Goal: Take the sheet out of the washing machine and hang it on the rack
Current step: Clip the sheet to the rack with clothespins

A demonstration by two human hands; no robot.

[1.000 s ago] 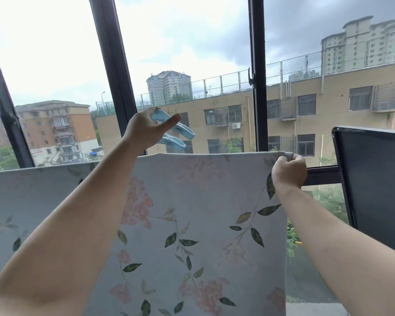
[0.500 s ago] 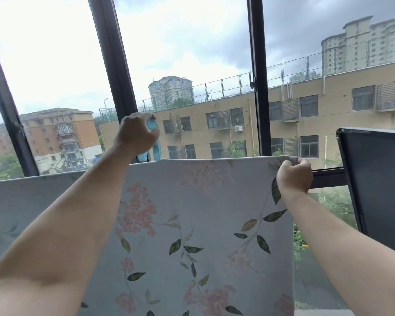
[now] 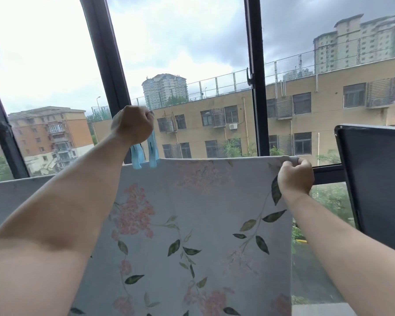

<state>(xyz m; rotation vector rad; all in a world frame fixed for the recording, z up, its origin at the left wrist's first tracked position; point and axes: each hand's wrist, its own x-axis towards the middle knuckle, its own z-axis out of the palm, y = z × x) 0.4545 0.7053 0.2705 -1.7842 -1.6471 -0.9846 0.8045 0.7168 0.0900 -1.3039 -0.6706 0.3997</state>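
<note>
A pale sheet [image 3: 203,213] printed with pink flowers and green leaves hangs draped in front of me, its top fold running level across the view. The rack under the fold is hidden by the cloth. My left hand [image 3: 132,126] grips a light blue clothes peg [image 3: 145,153], whose two jaws point down and straddle the sheet's top edge. My right hand [image 3: 294,176] is curled over the sheet's top right corner and holds it there.
Behind the sheet stands a large window with dark frames [image 3: 253,76], looking out on buildings. A dark window panel [image 3: 374,185] swung inward stands at the right, close to my right forearm. More grey cloth [image 3: 9,197] hangs to the left.
My left hand turned the blue peg from pointing sideways to pointing down and lowered it onto the sheet's top edge. My right hand kept its hold on the corner.
</note>
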